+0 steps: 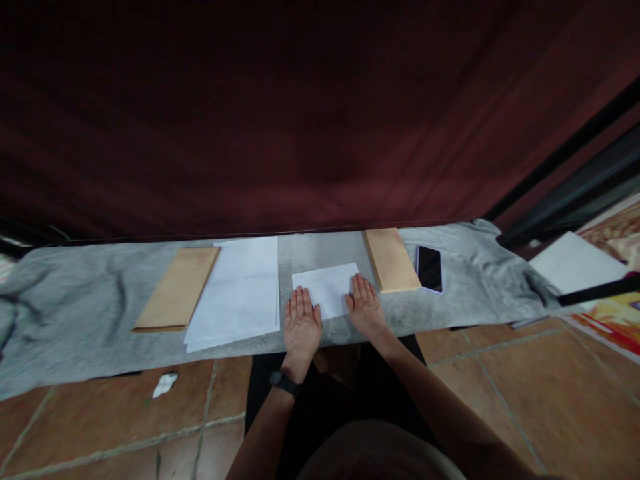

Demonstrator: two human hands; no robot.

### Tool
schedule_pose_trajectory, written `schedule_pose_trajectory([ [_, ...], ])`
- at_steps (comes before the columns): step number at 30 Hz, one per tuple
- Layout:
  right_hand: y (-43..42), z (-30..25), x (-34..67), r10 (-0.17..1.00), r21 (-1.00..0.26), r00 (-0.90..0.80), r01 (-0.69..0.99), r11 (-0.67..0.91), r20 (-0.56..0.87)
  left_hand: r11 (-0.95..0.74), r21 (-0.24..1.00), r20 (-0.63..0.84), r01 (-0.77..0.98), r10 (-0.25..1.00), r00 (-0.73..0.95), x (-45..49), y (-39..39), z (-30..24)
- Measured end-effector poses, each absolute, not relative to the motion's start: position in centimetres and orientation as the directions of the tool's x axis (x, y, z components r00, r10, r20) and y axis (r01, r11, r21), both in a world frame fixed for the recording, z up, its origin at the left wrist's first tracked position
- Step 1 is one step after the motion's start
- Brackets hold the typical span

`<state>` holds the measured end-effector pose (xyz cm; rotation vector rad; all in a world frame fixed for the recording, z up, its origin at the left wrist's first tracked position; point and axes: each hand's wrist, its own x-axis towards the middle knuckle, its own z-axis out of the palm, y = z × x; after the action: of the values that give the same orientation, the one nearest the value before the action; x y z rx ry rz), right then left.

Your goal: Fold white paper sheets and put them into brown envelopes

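Note:
A small white sheet of paper (326, 288), perhaps folded, lies on the grey cloth in front of me. My left hand (303, 322) rests flat on its left edge, fingers stretched out. On the right edge lies my right hand (366, 307), also flat, with its thumb a little apart. Left of the sheet is a stack of larger white paper (240, 290), partly beside a brown envelope stack (177, 287). To the right of my right hand sit more brown envelopes (394, 259).
The grey cloth (75, 300) covers a narrow table against a dark red curtain (300, 133). A phone (429, 269) lies right of the envelopes. White paper (577, 262) and printed material (613, 323) are at the far right. A crumpled white scrap (165, 384) is on the tiled floor.

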<state>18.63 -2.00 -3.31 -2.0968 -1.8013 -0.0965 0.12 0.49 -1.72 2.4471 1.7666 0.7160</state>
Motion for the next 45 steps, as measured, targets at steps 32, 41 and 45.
schedule_pose_trajectory([
  [32,-5.8,0.4,21.3,0.861,-0.930,0.394,-0.300,-0.212,-0.323,-0.475,0.384,0.366,0.792,0.866,0.341,-1.9,-1.9,0.1],
  [41,-10.0,-0.8,13.8,0.831,-0.759,0.367,-0.644,-0.099,-0.419,-0.622,0.349,0.348,0.701,0.780,0.520,1.2,-5.1,0.3],
  [45,-10.2,-0.6,13.3,0.822,-0.740,0.275,-0.629,-0.240,-0.500,-0.632,0.308,0.293,0.711,0.774,0.561,0.4,-4.2,-0.4],
])
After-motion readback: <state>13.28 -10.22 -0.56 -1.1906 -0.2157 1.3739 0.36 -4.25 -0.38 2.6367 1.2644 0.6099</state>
